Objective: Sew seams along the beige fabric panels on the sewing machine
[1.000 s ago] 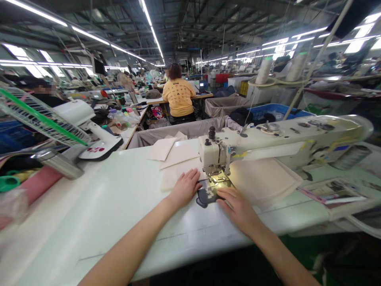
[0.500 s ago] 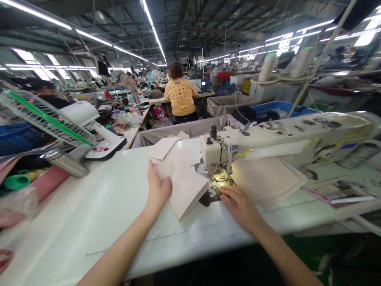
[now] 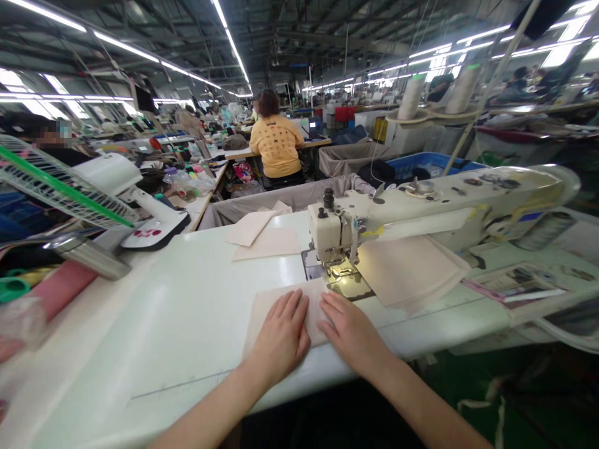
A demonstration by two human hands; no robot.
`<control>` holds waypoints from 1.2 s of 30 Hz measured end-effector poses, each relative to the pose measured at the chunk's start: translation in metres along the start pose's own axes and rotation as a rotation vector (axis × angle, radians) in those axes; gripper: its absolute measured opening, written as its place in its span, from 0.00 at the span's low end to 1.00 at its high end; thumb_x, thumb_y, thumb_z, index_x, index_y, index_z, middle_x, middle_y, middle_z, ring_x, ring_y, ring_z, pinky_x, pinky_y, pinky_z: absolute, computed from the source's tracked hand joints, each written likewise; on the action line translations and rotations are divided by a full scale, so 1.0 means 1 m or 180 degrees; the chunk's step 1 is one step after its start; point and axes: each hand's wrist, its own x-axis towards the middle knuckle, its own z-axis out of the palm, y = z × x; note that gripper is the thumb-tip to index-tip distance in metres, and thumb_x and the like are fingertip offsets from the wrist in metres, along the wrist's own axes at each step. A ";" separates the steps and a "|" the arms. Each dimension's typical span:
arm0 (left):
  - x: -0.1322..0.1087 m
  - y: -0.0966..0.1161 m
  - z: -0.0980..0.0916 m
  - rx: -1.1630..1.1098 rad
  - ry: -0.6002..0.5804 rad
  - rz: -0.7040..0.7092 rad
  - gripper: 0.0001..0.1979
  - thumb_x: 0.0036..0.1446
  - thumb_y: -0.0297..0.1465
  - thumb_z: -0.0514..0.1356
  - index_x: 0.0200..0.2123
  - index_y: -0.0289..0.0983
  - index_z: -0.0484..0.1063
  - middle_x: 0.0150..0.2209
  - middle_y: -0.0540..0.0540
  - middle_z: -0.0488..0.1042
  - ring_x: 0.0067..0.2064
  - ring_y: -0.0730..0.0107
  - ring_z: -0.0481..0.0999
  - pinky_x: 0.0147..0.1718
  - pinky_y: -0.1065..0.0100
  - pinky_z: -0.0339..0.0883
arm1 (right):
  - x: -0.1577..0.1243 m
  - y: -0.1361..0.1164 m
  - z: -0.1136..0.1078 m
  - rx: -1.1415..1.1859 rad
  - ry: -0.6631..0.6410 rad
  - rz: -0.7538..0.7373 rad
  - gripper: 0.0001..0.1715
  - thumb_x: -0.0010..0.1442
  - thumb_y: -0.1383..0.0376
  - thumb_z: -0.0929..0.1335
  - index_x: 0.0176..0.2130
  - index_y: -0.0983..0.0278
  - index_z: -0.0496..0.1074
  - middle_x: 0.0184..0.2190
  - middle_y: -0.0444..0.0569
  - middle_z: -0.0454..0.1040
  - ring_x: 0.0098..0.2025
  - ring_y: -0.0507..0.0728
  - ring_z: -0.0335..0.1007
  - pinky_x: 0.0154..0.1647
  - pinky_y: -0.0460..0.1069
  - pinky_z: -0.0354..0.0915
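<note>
A pale beige fabric piece [image 3: 262, 312] lies flat on the table, just in front of the sewing machine [image 3: 330, 231]. My left hand [image 3: 283, 327] rests palm down over it, fingers stretched out. At its right edge is my right hand [image 3: 349, 330], with the fingertips touching the fabric and the fingers extended. The needle plate [image 3: 344, 277], lit yellow, sits just beyond my fingers. More beige pieces [image 3: 266, 243] lie behind, left of the machine head. Another beige fabric [image 3: 412, 271] lies under the machine's arm.
A white fan [image 3: 154, 221] and a steel flask [image 3: 88, 255] stand at the left. An open tray of small tools [image 3: 519, 284] is on the right. Behind the table hangs a grey cloth bin [image 3: 290, 193]. A person in a yellow top [image 3: 277, 146] sits farther ahead.
My left hand has brought a fabric piece from the left down to the table's front, where it now lies flat. My right hand has moved slightly left to its edge.
</note>
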 end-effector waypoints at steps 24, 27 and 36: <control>0.060 -0.017 0.010 -0.0506 -0.0506 0.0721 0.21 0.70 0.32 0.51 0.63 0.36 0.65 0.67 0.38 0.62 0.68 0.51 0.60 0.66 0.46 0.54 | 0.004 0.042 -0.014 0.0022 0.0041 0.0060 0.14 0.65 0.67 0.67 0.50 0.65 0.74 0.51 0.57 0.76 0.55 0.64 0.70 0.59 0.63 0.69; 0.061 -0.020 0.011 -0.0514 -0.0466 0.0767 0.21 0.69 0.32 0.51 0.63 0.36 0.66 0.67 0.38 0.62 0.68 0.52 0.60 0.66 0.46 0.54 | 0.004 0.042 -0.014 -0.0009 -0.0002 0.0062 0.15 0.65 0.66 0.67 0.51 0.65 0.73 0.51 0.57 0.76 0.55 0.65 0.70 0.59 0.63 0.68; 0.060 -0.018 0.004 -0.0402 -0.0703 0.0680 0.21 0.71 0.32 0.50 0.64 0.38 0.65 0.68 0.38 0.60 0.70 0.51 0.56 0.66 0.43 0.52 | -0.004 0.040 -0.024 -0.0199 -0.0169 -0.0065 0.19 0.66 0.60 0.69 0.53 0.66 0.73 0.54 0.58 0.75 0.56 0.66 0.70 0.60 0.63 0.68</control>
